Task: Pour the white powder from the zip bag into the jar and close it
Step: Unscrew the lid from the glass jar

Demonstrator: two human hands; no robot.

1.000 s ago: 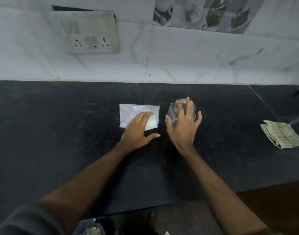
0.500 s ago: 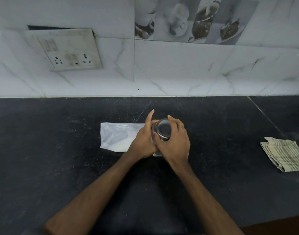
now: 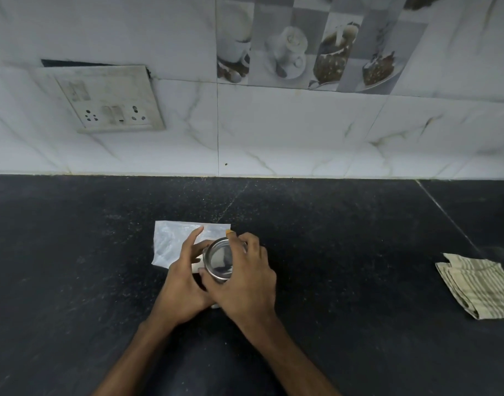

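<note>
A small glass jar [image 3: 219, 260] with a shiny metal lid stands on the black counter, and I look down onto its top. My right hand [image 3: 245, 278] wraps around the jar from the right, fingers curled over the lid's rim. My left hand [image 3: 182, 281] holds the jar's left side, its index finger stretched out over the zip bag. The clear zip bag [image 3: 170, 241] with white powder lies flat on the counter just left of and behind the jar, partly hidden by my left hand.
A folded striped cloth [image 3: 479, 287] lies on the counter at the right. The black counter [image 3: 73, 252] runs back to a white tiled wall with a socket plate [image 3: 108, 101] at the upper left.
My left hand has left the zip bag and joined my right hand on the jar. The jar now sits closer to me, in front of the bag. The camera has tilted up.
</note>
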